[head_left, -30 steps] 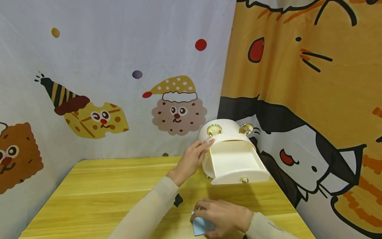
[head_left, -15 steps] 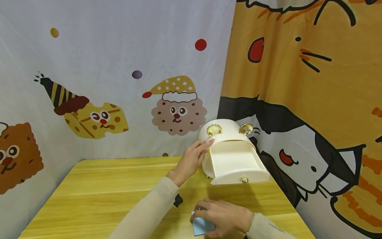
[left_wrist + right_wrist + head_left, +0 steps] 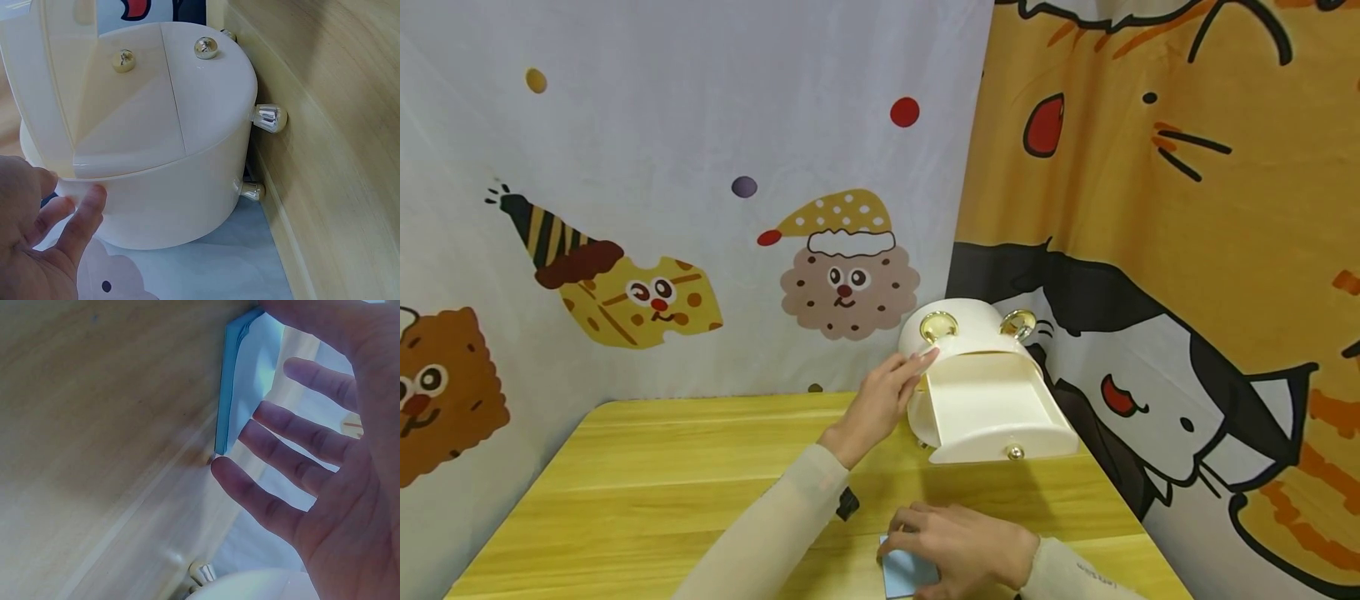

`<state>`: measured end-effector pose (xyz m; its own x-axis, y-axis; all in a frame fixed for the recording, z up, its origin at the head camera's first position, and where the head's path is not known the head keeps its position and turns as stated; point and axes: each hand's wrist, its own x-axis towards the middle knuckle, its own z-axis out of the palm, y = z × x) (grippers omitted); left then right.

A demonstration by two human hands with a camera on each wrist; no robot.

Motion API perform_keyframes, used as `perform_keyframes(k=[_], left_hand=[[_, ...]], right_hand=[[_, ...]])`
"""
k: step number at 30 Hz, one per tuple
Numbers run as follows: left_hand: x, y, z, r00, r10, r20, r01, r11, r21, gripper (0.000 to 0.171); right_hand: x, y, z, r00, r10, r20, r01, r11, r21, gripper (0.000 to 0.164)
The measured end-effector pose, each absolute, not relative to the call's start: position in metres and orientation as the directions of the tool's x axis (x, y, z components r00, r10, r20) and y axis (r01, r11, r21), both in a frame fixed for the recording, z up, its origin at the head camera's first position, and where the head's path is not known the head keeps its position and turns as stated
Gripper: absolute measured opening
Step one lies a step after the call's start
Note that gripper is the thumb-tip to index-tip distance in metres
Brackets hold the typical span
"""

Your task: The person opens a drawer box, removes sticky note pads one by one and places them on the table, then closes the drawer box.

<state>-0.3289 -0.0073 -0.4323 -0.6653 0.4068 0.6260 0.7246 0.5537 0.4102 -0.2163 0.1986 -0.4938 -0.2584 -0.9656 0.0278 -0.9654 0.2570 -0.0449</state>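
A white, drum-shaped storage box (image 3: 925, 417) with gold ears stands at the table's back right, its drawer (image 3: 992, 408) pulled out. My left hand (image 3: 876, 408) rests its fingertips on the box's left side. The left wrist view shows those fingers (image 3: 78, 231) fairly straight against the white wall (image 3: 181, 194). Nearer to me, my right hand (image 3: 958, 542) holds a light-blue pad of paper (image 3: 906, 575) on the table. In the right wrist view the thumb touches one corner of the pad (image 3: 228, 387) and the spread fingers (image 3: 269, 500) lie along its edge.
The yellow wood-grain table (image 3: 685, 475) stands against a white printed curtain (image 3: 662, 125) and an orange cat-print curtain (image 3: 1150, 183). A small black object (image 3: 847, 504) shows beside the left sleeve. The drawer front has a gold knob (image 3: 1015, 452).
My right hand and the blue pad have shifted very slightly toward me. The left hand, box and drawer stay where they were.
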Motion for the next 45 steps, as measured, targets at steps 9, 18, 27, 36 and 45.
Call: perform_keyframes(k=[9,18,27,36,45], left_hand=[[-0.329,-0.007,-0.435,-0.643,0.394,0.657,0.738,0.547,0.394,0.052],[-0.328,-0.007,-0.434,-0.633,0.392,0.667,0.743,0.549,0.383,0.051],[-0.329,-0.007,-0.435,-0.615,0.392,0.684,0.747,0.568,0.347,0.050],[-0.329,-0.007,-0.434,-0.627,0.385,0.677,0.741,0.564,0.365,0.051],[-0.331,-0.008,-0.436,-0.627,0.395,0.672,0.745,0.557,0.368,0.052]], right_hand=[[-0.215,0.204,-0.490,-0.326,-0.943,0.071,-0.945,0.324,-0.048,0.058],[-0.210,0.210,-0.469,-0.352,-0.889,0.291,-0.932,0.363,-0.020,0.057],[-0.205,0.221,-0.451,-0.322,-0.790,0.521,-0.910,0.411,0.060,0.059],[-0.202,0.235,-0.435,-0.277,-0.690,0.669,-0.889,0.448,0.093,0.030],[-0.198,0.248,-0.422,-0.244,-0.543,0.803,-0.846,0.524,0.097,0.031]])
